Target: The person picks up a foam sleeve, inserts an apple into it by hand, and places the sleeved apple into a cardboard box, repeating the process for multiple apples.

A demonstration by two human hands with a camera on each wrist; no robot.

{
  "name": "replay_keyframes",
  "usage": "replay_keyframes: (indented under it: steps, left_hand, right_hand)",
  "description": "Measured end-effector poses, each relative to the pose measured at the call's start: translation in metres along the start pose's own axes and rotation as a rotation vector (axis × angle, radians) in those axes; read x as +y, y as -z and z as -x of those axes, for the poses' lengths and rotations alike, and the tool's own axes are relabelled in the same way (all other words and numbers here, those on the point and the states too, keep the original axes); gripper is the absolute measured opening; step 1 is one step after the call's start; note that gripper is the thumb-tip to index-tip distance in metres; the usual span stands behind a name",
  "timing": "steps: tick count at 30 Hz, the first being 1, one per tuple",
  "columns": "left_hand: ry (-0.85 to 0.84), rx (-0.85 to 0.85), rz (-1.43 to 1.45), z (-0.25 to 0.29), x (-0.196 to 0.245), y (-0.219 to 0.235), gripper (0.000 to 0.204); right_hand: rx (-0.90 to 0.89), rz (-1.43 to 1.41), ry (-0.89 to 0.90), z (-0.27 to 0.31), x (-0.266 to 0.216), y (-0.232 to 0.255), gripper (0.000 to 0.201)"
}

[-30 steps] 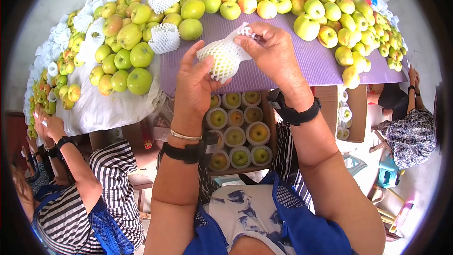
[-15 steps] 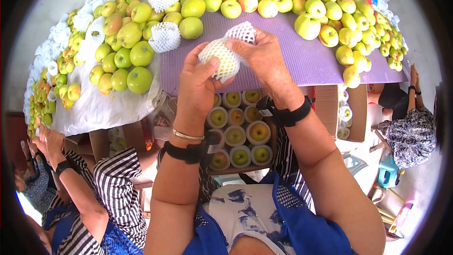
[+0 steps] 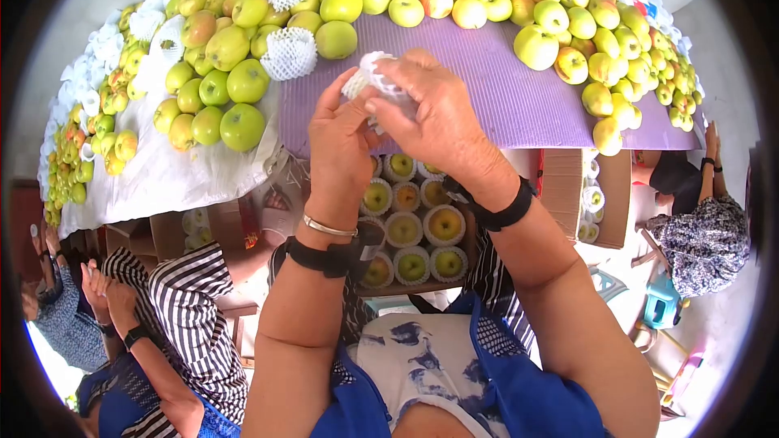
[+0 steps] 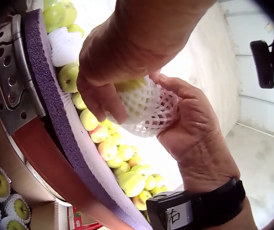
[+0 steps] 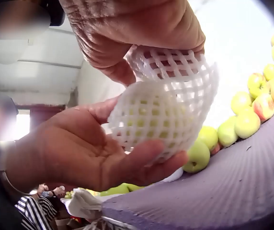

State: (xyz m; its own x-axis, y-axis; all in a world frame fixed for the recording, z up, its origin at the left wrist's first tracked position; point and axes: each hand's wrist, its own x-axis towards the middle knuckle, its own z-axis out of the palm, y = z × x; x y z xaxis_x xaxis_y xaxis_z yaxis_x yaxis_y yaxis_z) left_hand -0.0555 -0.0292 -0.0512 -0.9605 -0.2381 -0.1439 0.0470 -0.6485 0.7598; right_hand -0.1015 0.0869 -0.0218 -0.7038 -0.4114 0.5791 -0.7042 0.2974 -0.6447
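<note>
A pale green apple (image 5: 151, 112) sits inside a white foam net sleeve (image 3: 375, 70), raised over the front edge of the purple ribbed mat (image 3: 479, 89). My left hand (image 3: 345, 138) holds the sleeved apple from the left and below, fingers curved round it in the right wrist view. From the other side, my right hand (image 3: 446, 109) grips the loose end of the sleeve, its thumb and fingers close over the apple. In the left wrist view, green skin shows at one opening of the net. The right hand hides most of the apple in the head view.
Bare apples (image 3: 406, 10) heap along the back, with more on a white cloth (image 3: 146, 186) at left. Spare foam sleeves (image 3: 290, 54) lie among them. Below the mat stands a box of sleeved apples (image 3: 403, 229); another carton (image 3: 608, 195) is at right. Other people sit at both sides.
My right hand has moved left and in towards my left hand, bringing the sleeve's loose end down over the apple. The person at left has shifted, with hands now lower.
</note>
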Motion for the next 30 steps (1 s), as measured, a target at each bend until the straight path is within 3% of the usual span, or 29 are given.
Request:
replay_keyframes:
  steps: [5,8,11,17,20,23,26,29,30]
  left_hand:
    - [-0.008,-0.041,0.145,-0.008,0.0,0.014,0.033]
    - [-0.008,-0.08,0.161,-0.013,-0.004,0.023,0.034]
    - [0.09,0.005,0.272,-0.009,0.0,0.017,0.034]
    - [0.108,-0.026,0.339,-0.012,-0.002,0.023,0.035]
    - [0.117,-0.131,0.389,-0.007,0.011,0.016,0.046]
    - [0.05,-0.259,0.358,-0.006,0.012,0.014,0.045]
    - [-0.028,-0.25,0.212,-0.011,0.005,0.017,0.049]
    - [0.016,-0.202,0.407,-0.011,0.006,0.019,0.051]
    - [0.014,-0.25,0.446,-0.011,0.006,0.019,0.051]
  right_hand:
    - [0.012,-0.109,0.203,0.002,0.004,-0.008,0.02]
    - [0.015,0.037,0.24,0.004,0.002,-0.015,0.021]
    - [0.064,0.22,0.307,0.005,0.003,-0.016,0.022]
    - [0.008,0.163,0.332,0.006,0.005,-0.016,0.029]
    - [0.065,0.188,0.328,0.005,0.009,-0.02,0.021]
    - [0.05,0.254,0.321,0.003,0.007,-0.017,0.022]
    - [-0.011,0.109,0.349,0.003,0.0,-0.013,0.024]
    - [0.066,-0.136,0.314,0.006,0.01,-0.016,0.015]
    - [0.092,-0.216,0.202,0.006,0.01,-0.014,0.016]
